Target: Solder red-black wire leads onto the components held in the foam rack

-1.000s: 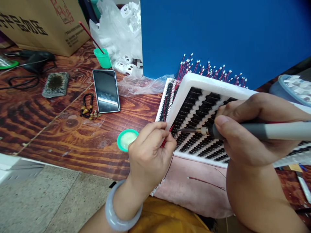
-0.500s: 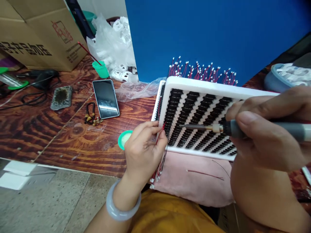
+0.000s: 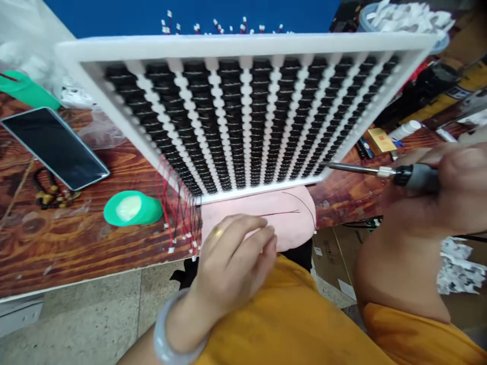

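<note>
My right hand is wrapped round a soldering iron, whose tip points left, in front of the lower right part of a white foam tray. Whether the tip touches anything I cannot tell. Rows of black round parts fill the tilted tray. My left hand is over a pink cloth, its fingers bent and held together. What lies under its fingertips is hidden. A thin red wire lies on the cloth by those fingertips. Red wires with white connectors hang at the tray's lower left corner.
A green container, a phone and a bead bracelet lie on the wooden table to the left. A blue panel stands behind the tray. At right are a small yellow box and a tub of white pieces.
My left hand has left the wires at the tray's left edge and come down over the pink cloth. The soldering iron has moved toward the tray's right side. The view has turned right.
</note>
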`<act>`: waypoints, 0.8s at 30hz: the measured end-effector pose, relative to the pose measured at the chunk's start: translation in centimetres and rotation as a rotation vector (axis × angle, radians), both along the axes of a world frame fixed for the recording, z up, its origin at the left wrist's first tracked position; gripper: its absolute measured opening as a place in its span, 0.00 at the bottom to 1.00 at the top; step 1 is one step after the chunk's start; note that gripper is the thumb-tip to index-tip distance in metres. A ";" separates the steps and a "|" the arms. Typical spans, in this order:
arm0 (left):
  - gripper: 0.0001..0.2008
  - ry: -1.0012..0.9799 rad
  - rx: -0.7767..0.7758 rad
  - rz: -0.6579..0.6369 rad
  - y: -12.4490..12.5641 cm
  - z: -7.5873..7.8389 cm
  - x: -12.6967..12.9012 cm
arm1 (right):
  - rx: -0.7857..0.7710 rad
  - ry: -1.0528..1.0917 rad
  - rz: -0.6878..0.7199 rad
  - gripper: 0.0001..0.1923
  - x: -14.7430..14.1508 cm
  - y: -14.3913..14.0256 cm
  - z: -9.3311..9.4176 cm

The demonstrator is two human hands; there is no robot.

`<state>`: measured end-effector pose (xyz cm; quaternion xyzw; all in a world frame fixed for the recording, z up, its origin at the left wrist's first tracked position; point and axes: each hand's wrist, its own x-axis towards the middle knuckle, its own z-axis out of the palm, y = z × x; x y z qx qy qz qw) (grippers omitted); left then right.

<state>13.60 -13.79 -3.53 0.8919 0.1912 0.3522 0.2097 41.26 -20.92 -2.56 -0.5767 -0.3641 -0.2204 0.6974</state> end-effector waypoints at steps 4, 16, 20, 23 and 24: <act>0.05 0.220 -0.053 -0.046 0.5 -5.2 5.0 | -0.034 -0.141 -0.083 0.15 0.8 -2.2 -1.5; 0.08 0.718 -0.143 -0.089 0.6 -6.0 9.6 | -0.135 -0.056 -0.169 0.14 2.5 -5.0 -3.0; 0.08 0.726 -0.199 -0.066 0.9 -5.4 10.0 | -0.139 -0.031 -0.185 0.14 2.5 -5.0 -3.3; 0.07 0.669 -0.282 -0.066 1.2 -5.0 9.4 | -0.146 0.015 -0.194 0.15 2.5 -5.0 -3.5; 0.06 0.612 -0.350 -0.063 1.2 -5.0 9.1 | -0.139 0.032 -0.195 0.15 2.5 -5.0 -3.5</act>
